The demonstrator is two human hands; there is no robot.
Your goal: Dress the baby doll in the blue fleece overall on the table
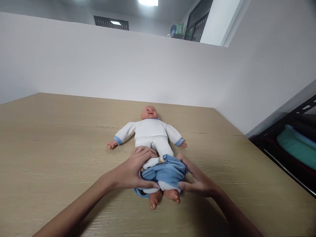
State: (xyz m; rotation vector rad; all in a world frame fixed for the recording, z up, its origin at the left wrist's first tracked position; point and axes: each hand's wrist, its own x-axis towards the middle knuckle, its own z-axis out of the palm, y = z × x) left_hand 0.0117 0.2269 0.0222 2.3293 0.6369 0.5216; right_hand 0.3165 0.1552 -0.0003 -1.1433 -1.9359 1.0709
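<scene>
A baby doll [151, 127] in a white top with blue cuffs lies on its back, head away from me, arms spread. Blue-and-white doll pants [170, 172] are bunched around its lower legs, and both bare feet stick out below them. My left hand [138, 168] grips the left side of the bunched cloth, thumb near the ankle. On the other side my right hand [196, 179] pinches the cloth between thumb and fingers. White fabric covers the doll's thighs above the bunch. Some of my fingertips are hidden behind the cloth.
The doll rests on a wooden table [74, 158] that meets a white wall [123, 65] at the back. To the right stands a black metal rack [278, 148] holding a green item [297, 144]. Beyond the wall's top edge, a window and ceiling light show.
</scene>
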